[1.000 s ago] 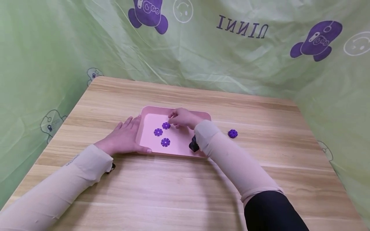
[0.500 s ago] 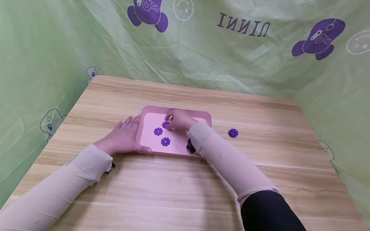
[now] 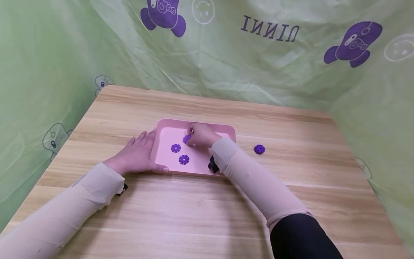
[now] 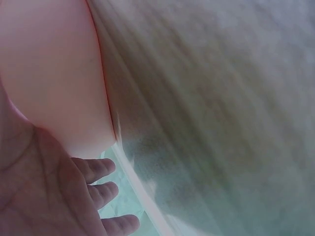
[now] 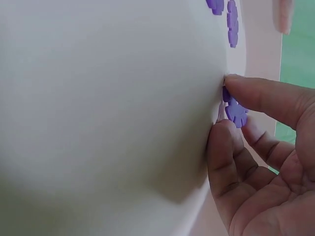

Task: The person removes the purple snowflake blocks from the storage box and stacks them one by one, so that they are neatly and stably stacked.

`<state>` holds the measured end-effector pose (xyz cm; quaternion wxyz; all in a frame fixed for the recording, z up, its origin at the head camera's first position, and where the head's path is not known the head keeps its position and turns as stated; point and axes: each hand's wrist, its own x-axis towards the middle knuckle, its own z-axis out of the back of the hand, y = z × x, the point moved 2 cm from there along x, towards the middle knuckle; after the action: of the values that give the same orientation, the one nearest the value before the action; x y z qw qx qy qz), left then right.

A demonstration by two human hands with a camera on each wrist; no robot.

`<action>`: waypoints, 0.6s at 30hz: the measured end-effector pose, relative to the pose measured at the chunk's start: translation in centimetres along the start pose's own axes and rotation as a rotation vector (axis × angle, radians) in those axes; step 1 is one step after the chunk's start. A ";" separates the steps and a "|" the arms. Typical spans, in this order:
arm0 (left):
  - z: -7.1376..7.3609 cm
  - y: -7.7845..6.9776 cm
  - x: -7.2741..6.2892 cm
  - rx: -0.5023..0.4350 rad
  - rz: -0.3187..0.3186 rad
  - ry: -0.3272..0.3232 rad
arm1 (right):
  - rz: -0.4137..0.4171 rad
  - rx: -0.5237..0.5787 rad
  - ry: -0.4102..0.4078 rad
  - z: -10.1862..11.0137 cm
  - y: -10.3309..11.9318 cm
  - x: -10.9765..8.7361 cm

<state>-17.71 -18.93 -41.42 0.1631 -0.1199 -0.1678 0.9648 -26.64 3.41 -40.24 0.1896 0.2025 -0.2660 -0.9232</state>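
Note:
A shallow pink tray (image 3: 200, 171) lies on the wooden table. In the head view my left hand (image 3: 137, 153) lies along its left end, fingers spread and thumb touching the front rim. My right hand (image 3: 202, 135) reaches inside, its thumb and fingertips pinching a purple notched snowflake disc (image 3: 185, 139) at the tray floor. The right wrist view shows that disc (image 5: 236, 113) between thumb and index finger, partly hidden. Two more purple discs, a left one (image 3: 175, 148) and a nearer one (image 3: 184, 159), lie flat in the tray.
Outside the tray, on the right, sits a thicker purple piece (image 3: 259, 149), seemingly discs stacked together. The wooden table (image 3: 181, 216) extends around the tray. A green printed curtain (image 3: 220, 64) hangs behind the table and at both sides.
My right hand has moved slightly left, and its thumb and fingers have closed on the far disc, which has shifted a little right. My left hand stays at the tray's end.

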 end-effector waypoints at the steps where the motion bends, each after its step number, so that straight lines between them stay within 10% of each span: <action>1: 0.0 0.0 -0.1 -0.002 0.000 -0.001 | -0.001 0.006 0.003 0.1 0.0 -0.1; 18: 0.0 -0.2 -0.1 0.067 -0.009 -0.024 | -0.082 0.229 -0.051 4.4 -4.0 -3.1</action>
<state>-17.53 -18.81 -41.29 0.1691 -0.1018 -0.1379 0.9706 -27.10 9.82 -38.28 0.1207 0.2099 -0.3660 -0.8986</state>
